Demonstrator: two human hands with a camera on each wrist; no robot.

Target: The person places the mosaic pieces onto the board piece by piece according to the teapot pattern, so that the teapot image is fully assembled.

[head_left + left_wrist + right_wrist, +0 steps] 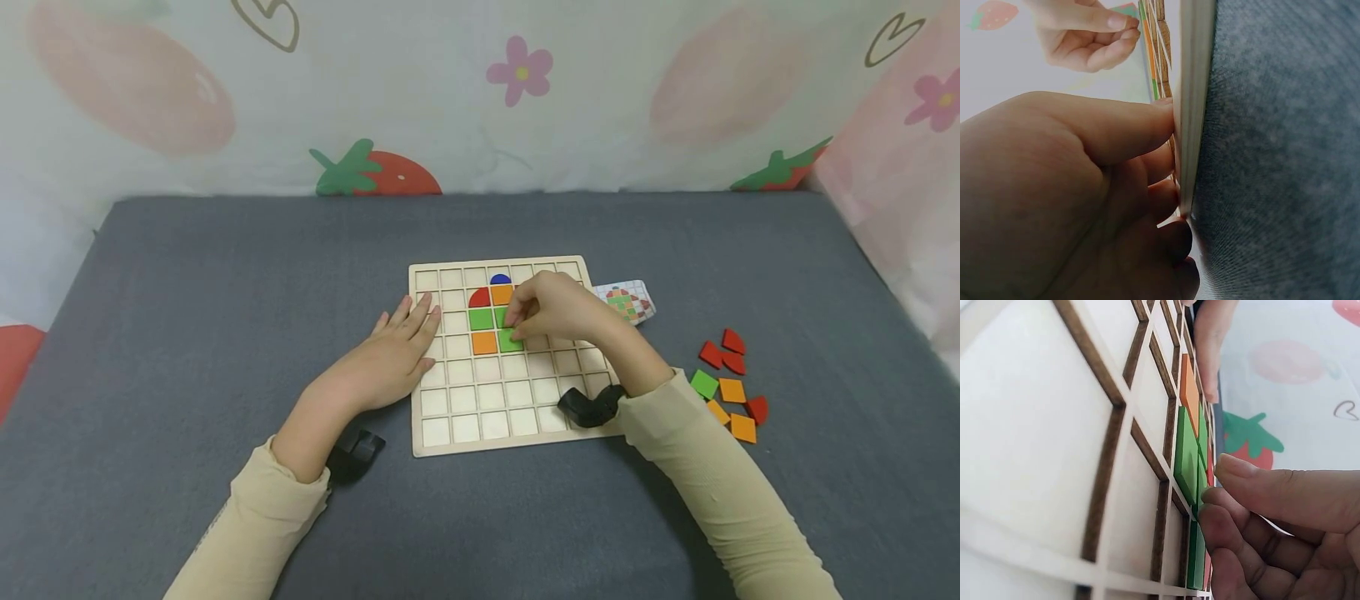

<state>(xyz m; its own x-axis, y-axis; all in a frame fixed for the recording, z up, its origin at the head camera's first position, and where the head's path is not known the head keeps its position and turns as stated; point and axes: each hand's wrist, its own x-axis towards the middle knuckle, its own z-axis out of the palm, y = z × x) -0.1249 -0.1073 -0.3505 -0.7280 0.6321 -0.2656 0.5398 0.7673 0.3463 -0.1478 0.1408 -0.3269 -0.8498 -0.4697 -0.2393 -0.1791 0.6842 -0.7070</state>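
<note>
A wooden grid board [465,442] lies on the table. My left hand [390,350] rests on its left edge, fingers spread. In the left wrist view, the thumb [1129,128] touches the board's rim. My right hand [558,308] is over the tiles, its fingers bent beside a green tile [511,341]; the right wrist view shows no tile plainly between thumb and fingertips. Around it sit another green tile [482,319], an orange tile [484,342], a second orange tile [501,295], a red quarter-round [480,298] and a blue half-round [500,279]. One more green tile is partly hidden by the fingers.
Right of the board, a printed pattern card [637,300] sticks out past the right forearm. Farther right lie loose pieces: several red ones [733,342], a green square [704,384] and orange squares [732,390]. Black wrist mounts [588,408] hang at both wrists.
</note>
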